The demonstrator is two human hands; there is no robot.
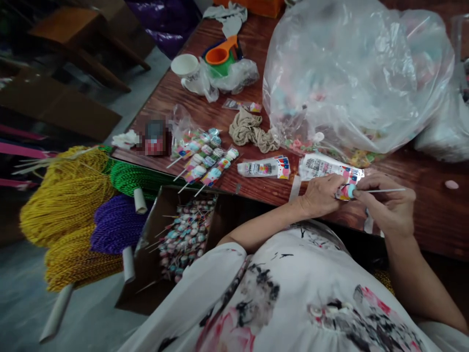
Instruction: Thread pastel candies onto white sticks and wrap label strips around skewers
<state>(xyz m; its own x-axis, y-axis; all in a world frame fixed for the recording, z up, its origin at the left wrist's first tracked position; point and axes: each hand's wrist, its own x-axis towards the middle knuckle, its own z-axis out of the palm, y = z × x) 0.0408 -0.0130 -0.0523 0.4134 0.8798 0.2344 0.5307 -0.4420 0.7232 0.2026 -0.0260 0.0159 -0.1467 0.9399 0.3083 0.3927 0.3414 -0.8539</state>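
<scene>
My left hand is closed on the printed end of a small plastic packet at the table's front edge. In my right hand is a candy stick, its white stick pointing right and its pale blue sweet end at the packet's mouth. Whether the sweet is partly inside the packet I cannot tell. Just behind my left hand lie flat printed packets. Left of them is another small stack of packets. Several wrapped candy sticks lie together further left.
A large clear bag of pastel sweets covers the back right. A crumpled beige cloth, a white cup and an orange scoop stand behind. Below the left edge are a cardboard box of candy sticks and yellow cord bundles.
</scene>
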